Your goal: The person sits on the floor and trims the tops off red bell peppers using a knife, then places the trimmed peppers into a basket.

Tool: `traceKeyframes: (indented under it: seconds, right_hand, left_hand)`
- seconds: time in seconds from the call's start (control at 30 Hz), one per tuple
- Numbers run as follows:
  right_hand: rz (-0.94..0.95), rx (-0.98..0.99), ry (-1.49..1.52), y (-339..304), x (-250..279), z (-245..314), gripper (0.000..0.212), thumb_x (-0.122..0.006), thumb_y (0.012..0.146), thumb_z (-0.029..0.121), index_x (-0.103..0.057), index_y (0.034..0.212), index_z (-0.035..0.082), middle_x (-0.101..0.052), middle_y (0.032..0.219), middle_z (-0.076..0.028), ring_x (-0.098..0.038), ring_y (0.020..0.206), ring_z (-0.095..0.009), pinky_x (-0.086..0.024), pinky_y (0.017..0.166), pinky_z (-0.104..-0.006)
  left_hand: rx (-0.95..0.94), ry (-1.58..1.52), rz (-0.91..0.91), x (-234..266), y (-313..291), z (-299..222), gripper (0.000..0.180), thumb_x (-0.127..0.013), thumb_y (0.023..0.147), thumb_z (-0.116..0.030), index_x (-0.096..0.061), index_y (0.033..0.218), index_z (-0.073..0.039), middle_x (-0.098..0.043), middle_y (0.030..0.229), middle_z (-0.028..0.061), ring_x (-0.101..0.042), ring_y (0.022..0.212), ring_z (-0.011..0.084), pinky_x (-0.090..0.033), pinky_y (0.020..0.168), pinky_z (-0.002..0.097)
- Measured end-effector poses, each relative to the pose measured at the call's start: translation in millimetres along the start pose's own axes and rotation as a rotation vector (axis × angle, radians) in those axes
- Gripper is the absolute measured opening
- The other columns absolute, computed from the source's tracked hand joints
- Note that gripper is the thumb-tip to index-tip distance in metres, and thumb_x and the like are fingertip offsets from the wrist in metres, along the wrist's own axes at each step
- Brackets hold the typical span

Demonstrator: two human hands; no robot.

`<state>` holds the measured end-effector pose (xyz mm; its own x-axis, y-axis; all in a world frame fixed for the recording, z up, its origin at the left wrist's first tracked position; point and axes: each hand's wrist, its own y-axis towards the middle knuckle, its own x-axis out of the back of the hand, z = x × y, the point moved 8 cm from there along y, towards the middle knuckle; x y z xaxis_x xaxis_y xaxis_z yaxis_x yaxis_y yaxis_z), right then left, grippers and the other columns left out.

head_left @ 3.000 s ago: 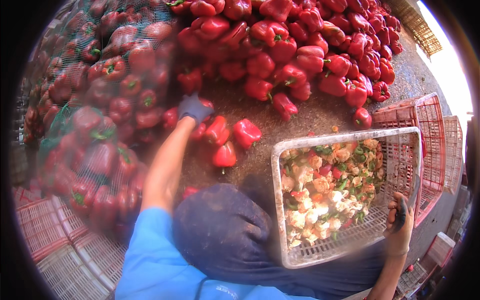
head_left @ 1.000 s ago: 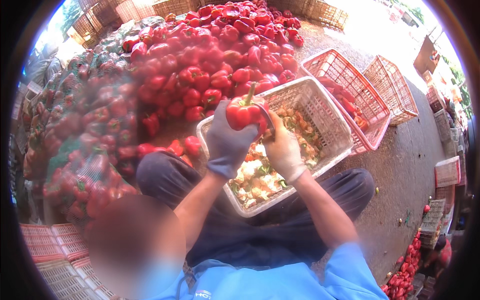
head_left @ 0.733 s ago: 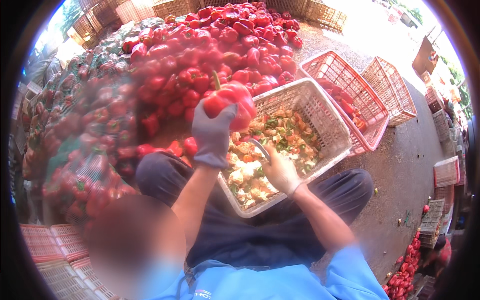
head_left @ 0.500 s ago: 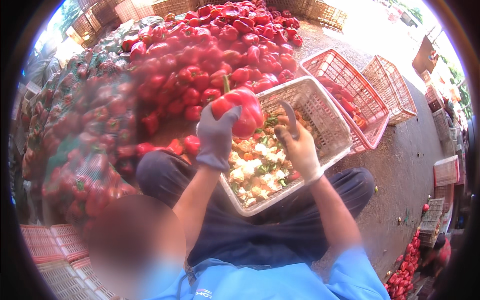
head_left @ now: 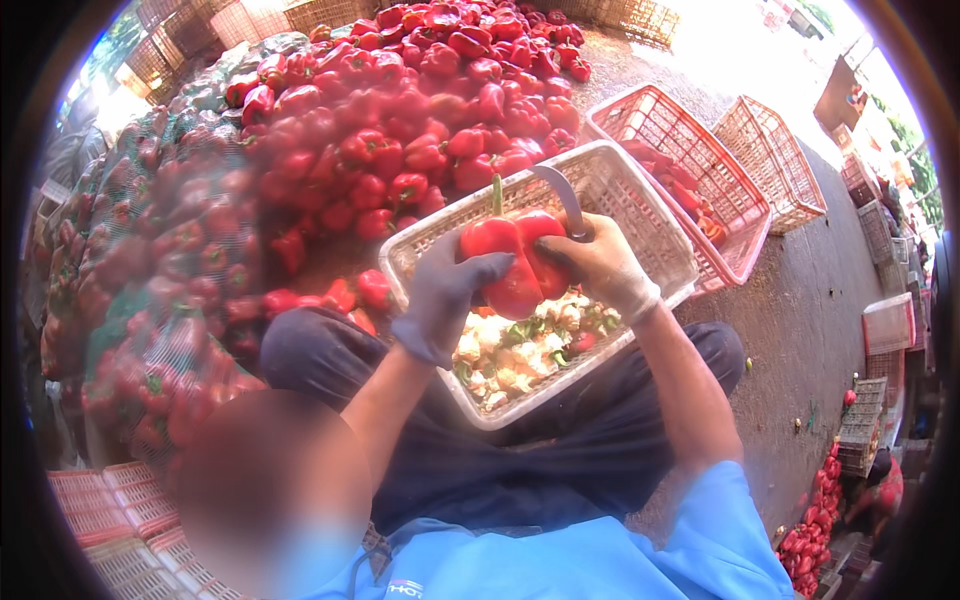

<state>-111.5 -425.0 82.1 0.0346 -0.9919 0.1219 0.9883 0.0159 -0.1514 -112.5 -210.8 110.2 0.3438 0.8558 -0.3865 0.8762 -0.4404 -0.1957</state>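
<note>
A large red bell pepper [head_left: 512, 275] with a green stem is held up over a white plastic crate [head_left: 650, 215] between my knees. My left hand [head_left: 440, 290], in a grey glove, is closed around the pepper's left side, thumb across its front. My right hand [head_left: 612, 265], in a pale glove, grips a curved knife [head_left: 566, 198], its blade pointing up and away. The right thumb and fingers also press on the pepper's right side, where a deep gap runs down between its lobes. Pale pepper cores [head_left: 515, 365] with green stems lie in the crate below.
A big heap of red peppers [head_left: 400, 140] rises ahead. Green net sacks [head_left: 190, 240] of peppers stand at left. Right of my crate, a red crate [head_left: 735, 255] holds cut pepper pieces, beside another slatted crate [head_left: 790, 190]. Someone crouches [head_left: 883, 495] at far right.
My right hand has risen from over the crate with the knife and now grips the pepper too. The pepper has moved slightly right and turned, showing the gap between its lobes.
</note>
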Motion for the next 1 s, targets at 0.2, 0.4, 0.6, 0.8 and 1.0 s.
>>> traceKeyframes:
  seconds: [0.2,0.4,0.6,0.8,1.0]
  right_hand:
    - [0.193,-0.178,0.483,-18,0,8,0.042,-0.082,0.101,0.023,-0.072,0.133,-0.002,-0.077,0.118,-0.008,-0.075,0.104,-0.014,-0.063,0.091,-0.0309]
    - [0.177,-0.126,-0.247,-17,13,-31,0.060,-0.088,0.082,0.007,-0.071,0.139,0.008,-0.075,0.134,-0.009,-0.074,0.122,-0.027,-0.059,0.108,-0.0395]
    - [-0.056,-0.127,-0.021,-16,25,-12,0.039,-0.078,0.100,0.024,-0.074,0.135,0.005,-0.076,0.119,-0.007,-0.073,0.098,-0.015,-0.061,0.089,-0.0310]
    - [-0.165,-0.138,0.096,-39,18,23,0.046,-0.073,0.109,0.043,-0.074,0.130,0.002,-0.071,0.094,0.001,-0.056,0.065,-0.002,-0.049,0.058,-0.0209]
    - [0.008,0.024,-0.176,-34,-30,56,0.052,-0.077,0.104,0.055,-0.078,0.114,0.005,-0.067,0.080,-0.001,-0.059,0.065,-0.007,-0.046,0.059,-0.0267]
  left_hand:
    - [-0.018,-0.124,0.138,-3,-4,1,0.046,-0.070,0.099,-0.018,-0.065,0.138,0.005,-0.072,0.124,0.0094,-0.072,0.114,0.0184,-0.058,0.105,0.0361]
    - [0.007,-0.396,0.316,-25,-11,-10,0.063,-0.064,0.100,-0.025,-0.053,0.154,0.005,-0.067,0.147,0.0175,-0.065,0.139,0.0304,-0.048,0.123,0.0457]
    - [-0.128,-0.228,0.231,-17,-14,-23,0.052,-0.060,0.102,-0.021,-0.058,0.146,0.007,-0.073,0.130,0.0142,-0.072,0.121,0.0230,-0.056,0.110,0.0376]
    - [-0.279,0.064,0.114,-8,-7,-28,0.050,-0.072,0.097,-0.010,-0.061,0.143,0.003,-0.073,0.125,0.0093,-0.071,0.115,0.0164,-0.057,0.105,0.0342]
    - [-0.493,0.552,-0.063,-10,-10,-14,0.079,-0.091,0.084,-0.010,-0.056,0.154,0.002,-0.076,0.117,0.0129,-0.076,0.105,0.0195,-0.063,0.090,0.0359]
